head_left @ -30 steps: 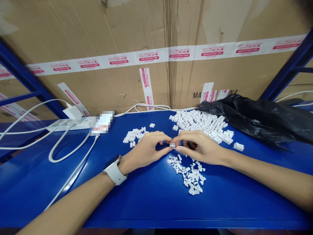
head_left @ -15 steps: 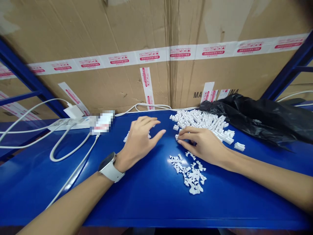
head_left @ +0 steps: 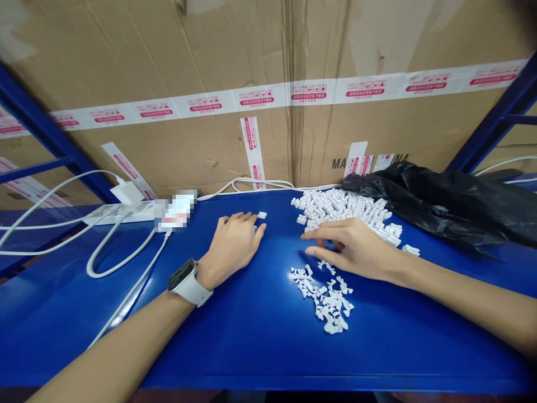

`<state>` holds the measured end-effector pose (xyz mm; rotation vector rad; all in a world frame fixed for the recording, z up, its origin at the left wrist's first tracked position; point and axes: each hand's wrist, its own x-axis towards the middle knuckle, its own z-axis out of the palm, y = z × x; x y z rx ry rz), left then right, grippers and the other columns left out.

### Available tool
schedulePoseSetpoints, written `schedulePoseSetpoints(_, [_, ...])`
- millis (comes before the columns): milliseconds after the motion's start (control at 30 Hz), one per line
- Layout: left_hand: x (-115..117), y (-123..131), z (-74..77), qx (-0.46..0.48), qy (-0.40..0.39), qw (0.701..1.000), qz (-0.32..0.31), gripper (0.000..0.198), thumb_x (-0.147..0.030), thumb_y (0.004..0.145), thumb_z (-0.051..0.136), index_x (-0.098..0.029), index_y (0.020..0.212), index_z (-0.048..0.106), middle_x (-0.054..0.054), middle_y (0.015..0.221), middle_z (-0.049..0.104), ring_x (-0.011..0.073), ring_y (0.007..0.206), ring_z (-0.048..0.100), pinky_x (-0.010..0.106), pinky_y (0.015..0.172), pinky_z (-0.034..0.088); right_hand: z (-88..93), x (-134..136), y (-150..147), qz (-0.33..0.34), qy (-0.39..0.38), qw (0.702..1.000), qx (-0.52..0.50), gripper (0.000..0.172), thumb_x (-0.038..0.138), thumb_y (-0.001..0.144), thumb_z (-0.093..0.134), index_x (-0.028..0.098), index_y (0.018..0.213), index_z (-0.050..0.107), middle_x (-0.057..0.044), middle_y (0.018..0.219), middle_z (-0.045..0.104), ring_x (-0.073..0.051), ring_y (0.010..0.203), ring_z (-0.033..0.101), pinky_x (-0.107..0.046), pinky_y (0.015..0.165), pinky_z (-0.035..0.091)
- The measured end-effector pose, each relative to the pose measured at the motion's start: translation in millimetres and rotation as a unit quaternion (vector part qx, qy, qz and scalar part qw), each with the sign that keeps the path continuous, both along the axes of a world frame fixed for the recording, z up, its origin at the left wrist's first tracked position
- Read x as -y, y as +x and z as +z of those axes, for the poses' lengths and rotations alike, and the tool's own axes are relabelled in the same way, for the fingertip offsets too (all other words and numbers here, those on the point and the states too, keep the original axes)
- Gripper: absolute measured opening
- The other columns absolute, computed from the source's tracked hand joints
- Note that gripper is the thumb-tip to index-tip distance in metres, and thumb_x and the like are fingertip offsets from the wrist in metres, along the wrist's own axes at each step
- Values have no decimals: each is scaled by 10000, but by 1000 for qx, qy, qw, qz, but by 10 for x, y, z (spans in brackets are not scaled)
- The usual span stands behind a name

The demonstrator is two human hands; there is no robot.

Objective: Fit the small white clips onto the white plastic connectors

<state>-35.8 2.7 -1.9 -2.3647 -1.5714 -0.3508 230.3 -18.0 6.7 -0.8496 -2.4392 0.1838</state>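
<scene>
My left hand rests palm down on the blue shelf top, covering most of a small group of white plastic pieces; a sliver of one shows by the thumb. Just beyond the fingertips lies a single white piece. My right hand is over the front edge of a large heap of white plastic connectors, its fingers extended and nothing visible in them. Below it lies a looser scatter of white pieces. Neither hand holds anything visible.
A black plastic bag lies at the right behind the heap. A white power strip with a charger and white cables sits at the left. A taped cardboard box stands behind, between blue shelf uprights.
A second ago my hands were pinching a small white piece together. They have since parted: my left hand moved left and settled on the small group, and my right hand drew rightward.
</scene>
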Motion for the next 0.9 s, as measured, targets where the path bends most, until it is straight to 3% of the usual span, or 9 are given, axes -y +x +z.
schedulePoseSetpoints(133, [14,-11,0,21,1,997,-68,370,-233,1025,376,-137,1308,593,126,1235,686,298,1113,641,465,926,501,59,46,13,82,-67,993,50,274,400,941,629,173,1037,748,-24,779,654,-99,591,558,-224,553,416])
schedulePoseSetpoints(433, [-74,-21,-101,145,-18,978,-150,261,-115,948,496,-171,1110,692,66,1076,728,229,975,666,413,903,536,44,53,-28,104,-116,988,12,126,247,901,645,159,924,732,9,746,601,-61,556,484,-191,532,381])
schedulePoseSetpoints(700, [69,137,47,266,56,931,-244,185,-124,933,582,-167,1076,691,57,1093,725,165,994,681,308,905,547,-9,88,-28,108,-111,988,-24,54,201,861,666,170,906,662,18,815,639,-55,558,458,-199,547,374])
schedulePoseSetpoints(900, [174,200,67,227,-70,914,-328,188,-174,959,571,-185,1110,682,45,1049,714,144,941,676,278,855,545,-45,80,-63,59,-108,989,-87,119,121,858,590,182,937,654,44,679,614,-64,518,503,-184,502,387])
